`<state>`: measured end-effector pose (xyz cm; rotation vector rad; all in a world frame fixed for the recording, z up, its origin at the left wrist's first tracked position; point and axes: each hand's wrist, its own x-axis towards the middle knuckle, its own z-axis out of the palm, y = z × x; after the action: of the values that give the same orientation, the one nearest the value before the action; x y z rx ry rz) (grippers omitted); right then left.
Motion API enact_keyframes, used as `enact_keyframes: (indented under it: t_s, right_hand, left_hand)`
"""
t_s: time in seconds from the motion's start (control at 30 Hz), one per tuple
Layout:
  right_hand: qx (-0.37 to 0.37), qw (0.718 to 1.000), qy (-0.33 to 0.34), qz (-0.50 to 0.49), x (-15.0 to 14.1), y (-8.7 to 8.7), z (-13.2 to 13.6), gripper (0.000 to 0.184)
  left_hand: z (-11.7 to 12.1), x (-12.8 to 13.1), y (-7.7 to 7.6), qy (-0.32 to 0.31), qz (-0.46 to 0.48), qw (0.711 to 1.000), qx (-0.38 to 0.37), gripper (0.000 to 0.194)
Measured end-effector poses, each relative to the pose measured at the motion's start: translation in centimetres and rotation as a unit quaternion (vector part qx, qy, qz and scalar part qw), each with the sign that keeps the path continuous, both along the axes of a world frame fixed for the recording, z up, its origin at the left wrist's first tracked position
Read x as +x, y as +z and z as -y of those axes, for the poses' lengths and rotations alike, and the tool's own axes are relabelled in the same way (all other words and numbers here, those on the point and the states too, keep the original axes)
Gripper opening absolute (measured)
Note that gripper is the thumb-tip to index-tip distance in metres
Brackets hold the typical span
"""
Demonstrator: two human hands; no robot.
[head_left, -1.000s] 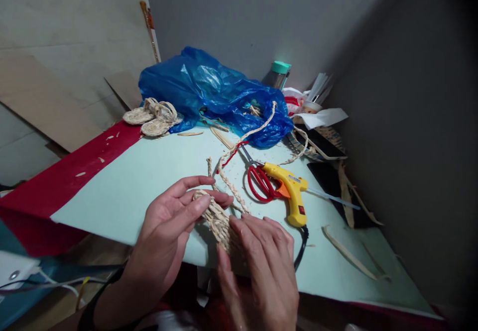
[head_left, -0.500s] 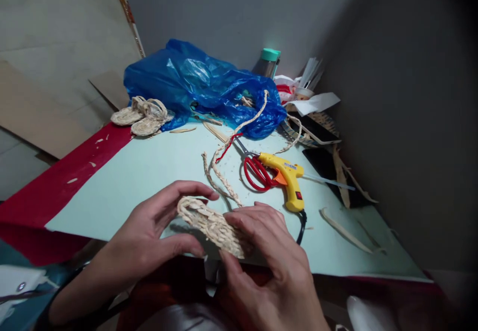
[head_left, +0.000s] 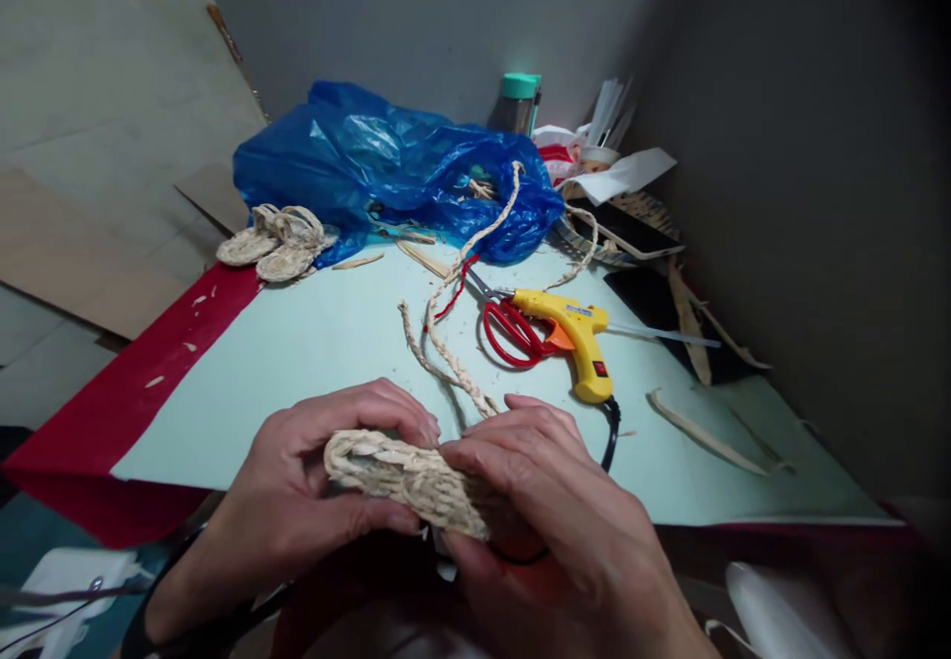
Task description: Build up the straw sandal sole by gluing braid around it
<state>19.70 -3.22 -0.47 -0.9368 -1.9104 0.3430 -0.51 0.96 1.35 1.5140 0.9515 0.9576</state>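
Between both hands is a small sole-shaped piece of braided straw (head_left: 408, 481), held above the near edge of the table. My left hand (head_left: 319, 471) is closed around its left end, fingers along the top edge and thumb below. The right end is gripped by my right hand (head_left: 565, 510), whose fingers hide part of it. Just beyond my hands, a braided straw cord (head_left: 453, 357) runs back to the blue bag. A yellow glue gun (head_left: 580, 327) and red-handled scissors (head_left: 516, 332) lie to the right of the cord.
A blue plastic bag (head_left: 393, 164) fills the back of the table, with straw sandals (head_left: 286, 243) at its left. Behind it stands a bottle with a green lid (head_left: 518, 99). A woven basket (head_left: 601, 243) and dry straw strips (head_left: 705, 431) lie on the right.
My left hand has closed onto the left end of the braided piece, which it was hovering around before. The piece is slightly lower and turned flatter. The view has shifted a little.
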Motion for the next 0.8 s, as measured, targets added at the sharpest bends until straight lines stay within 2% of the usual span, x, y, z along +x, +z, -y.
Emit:
enact_keyframes:
  t_s: [0.17, 0.43, 0.67, 0.8]
  right_hand:
    - [-0.002, 1.000, -0.002, 0.001, -0.1, 0.2, 0.2, 0.033]
    - [-0.005, 1.000, -0.005, -0.008, -0.2, 0.4, 0.6, 0.031]
    - [0.012, 1.000, -0.020, -0.020, -0.9, 0.4, 0.7, 0.022]
    - [0.015, 1.000, -0.018, -0.011, -1.1, 0.5, 0.8, 0.026]
  left_hand:
    - [0.0, 0.4, 0.3, 0.006, 0.002, 0.999, 0.034, 0.015]
    - [0.5, 0.0, 0.1, 0.003, 0.011, 0.999, 0.038, 0.014]
    - [0.4, -0.1, 0.1, 0.000, 0.022, 0.999, 0.046, 0.013]
    - [0.6, -0.2, 0.3, -0.005, 0.033, 0.999, 0.039, 0.012]
